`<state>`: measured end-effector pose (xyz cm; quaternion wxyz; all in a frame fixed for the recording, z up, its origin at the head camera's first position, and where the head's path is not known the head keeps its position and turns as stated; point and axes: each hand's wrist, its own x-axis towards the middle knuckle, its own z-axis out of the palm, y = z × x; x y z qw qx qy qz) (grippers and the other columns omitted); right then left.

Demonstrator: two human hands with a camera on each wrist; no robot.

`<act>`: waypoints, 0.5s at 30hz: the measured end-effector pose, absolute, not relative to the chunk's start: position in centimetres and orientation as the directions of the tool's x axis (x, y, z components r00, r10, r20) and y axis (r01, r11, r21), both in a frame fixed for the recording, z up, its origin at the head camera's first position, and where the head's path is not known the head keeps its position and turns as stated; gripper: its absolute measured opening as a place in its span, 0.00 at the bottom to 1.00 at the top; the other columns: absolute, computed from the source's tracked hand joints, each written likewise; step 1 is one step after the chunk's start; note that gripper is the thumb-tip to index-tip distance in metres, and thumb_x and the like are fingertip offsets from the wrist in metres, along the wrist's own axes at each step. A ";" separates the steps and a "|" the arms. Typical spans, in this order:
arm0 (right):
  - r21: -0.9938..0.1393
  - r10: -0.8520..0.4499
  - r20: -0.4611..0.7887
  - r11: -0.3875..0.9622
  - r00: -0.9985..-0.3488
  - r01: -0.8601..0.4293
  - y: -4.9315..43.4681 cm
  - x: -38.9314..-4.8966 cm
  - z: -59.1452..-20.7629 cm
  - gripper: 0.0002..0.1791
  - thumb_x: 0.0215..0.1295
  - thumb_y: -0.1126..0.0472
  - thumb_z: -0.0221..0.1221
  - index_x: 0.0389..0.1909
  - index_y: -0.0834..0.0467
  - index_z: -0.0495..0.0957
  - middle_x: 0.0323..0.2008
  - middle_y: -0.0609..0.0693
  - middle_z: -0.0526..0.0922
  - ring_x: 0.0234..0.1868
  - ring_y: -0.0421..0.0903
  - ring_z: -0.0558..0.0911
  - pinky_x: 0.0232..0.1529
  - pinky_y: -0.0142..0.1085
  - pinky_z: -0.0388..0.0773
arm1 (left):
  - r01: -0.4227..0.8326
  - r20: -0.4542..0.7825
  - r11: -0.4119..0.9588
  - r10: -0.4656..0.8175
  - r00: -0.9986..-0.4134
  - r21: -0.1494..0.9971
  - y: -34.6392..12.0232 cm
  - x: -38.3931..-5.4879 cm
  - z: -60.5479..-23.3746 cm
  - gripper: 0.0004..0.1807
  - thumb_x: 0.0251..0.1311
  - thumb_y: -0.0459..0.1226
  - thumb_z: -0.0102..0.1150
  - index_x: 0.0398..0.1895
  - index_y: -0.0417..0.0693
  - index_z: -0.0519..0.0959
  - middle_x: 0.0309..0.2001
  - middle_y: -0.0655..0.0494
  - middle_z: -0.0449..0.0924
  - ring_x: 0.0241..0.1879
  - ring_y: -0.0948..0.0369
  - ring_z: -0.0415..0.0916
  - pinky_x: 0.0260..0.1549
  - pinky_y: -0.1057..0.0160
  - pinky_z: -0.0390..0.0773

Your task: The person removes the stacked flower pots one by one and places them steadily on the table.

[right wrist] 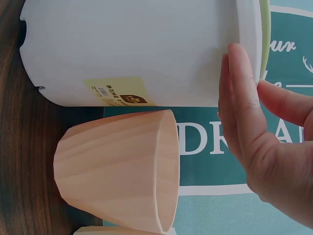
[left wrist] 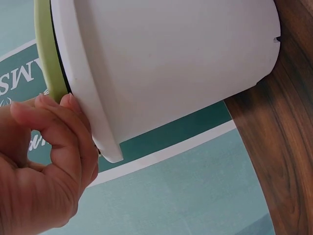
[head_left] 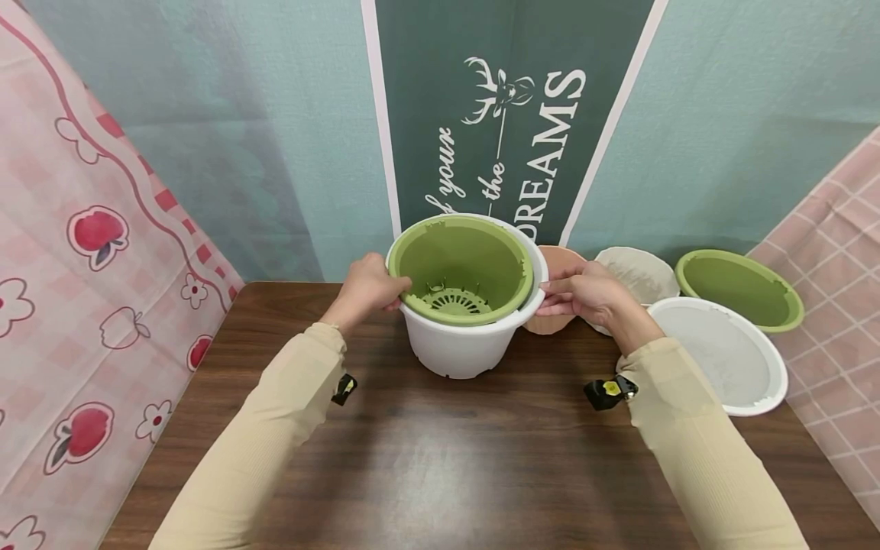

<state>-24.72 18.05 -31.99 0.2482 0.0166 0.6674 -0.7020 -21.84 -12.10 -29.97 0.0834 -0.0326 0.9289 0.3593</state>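
Observation:
A green plastic flower pot (head_left: 474, 260) with a slotted bottom sits nested inside a larger white flower pot (head_left: 457, 351), which stands upright on the table. My left hand (head_left: 374, 283) grips the green pot's rim at the left, its thumb over the edge; in the left wrist view the curled fingertips (left wrist: 71, 103) press where the green and white rims meet. On the other side, my right hand (head_left: 580, 294) pinches the white pot's rim, thumb on top and fingers along the outer wall below. A yellow label (right wrist: 120, 91) shows on that wall in the right wrist view.
Right of the nested pots stands a peach pot (right wrist: 115, 169), beside a cream-white container (head_left: 635, 267). Farther right are a green oval dish (head_left: 739, 290) and a white dish (head_left: 718, 355). Patterned cloths hang behind and on both sides of the brown wooden table (head_left: 440, 473).

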 end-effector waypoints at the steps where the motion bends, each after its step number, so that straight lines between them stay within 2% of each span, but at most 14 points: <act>1: -0.929 -0.327 -0.354 0.013 -0.876 0.371 18.0 -24.7 -32.0 0.08 0.64 0.77 0.42 0.43 0.75 0.60 0.26 0.57 0.77 0.26 0.49 0.82 0.40 0.44 0.79 | -0.122 -0.179 0.739 -0.003 -0.984 0.662 -12.1 -21.9 -30.0 0.11 0.53 0.36 0.54 0.16 0.42 0.77 0.10 0.56 0.72 0.11 0.64 0.70 0.17 0.70 0.70; 11: -0.925 -0.331 -0.356 -0.006 -0.874 0.379 18.0 -24.7 -32.0 0.07 0.64 0.77 0.43 0.42 0.75 0.61 0.25 0.57 0.78 0.25 0.49 0.82 0.37 0.42 0.80 | -0.169 -0.219 0.686 -0.015 -0.976 0.708 -12.4 -22.1 -29.9 0.11 0.51 0.35 0.53 0.13 0.43 0.74 0.09 0.57 0.71 0.12 0.64 0.69 0.13 0.72 0.68; 15: -0.925 -0.332 -0.357 -0.008 -0.873 0.381 18.0 -24.7 -32.0 0.07 0.64 0.77 0.44 0.42 0.75 0.61 0.25 0.57 0.78 0.26 0.49 0.82 0.37 0.41 0.80 | -0.175 -0.232 0.671 -0.005 -0.973 0.720 -12.4 -22.1 -29.8 0.12 0.53 0.34 0.53 0.14 0.41 0.75 0.09 0.57 0.71 0.10 0.65 0.68 0.13 0.72 0.69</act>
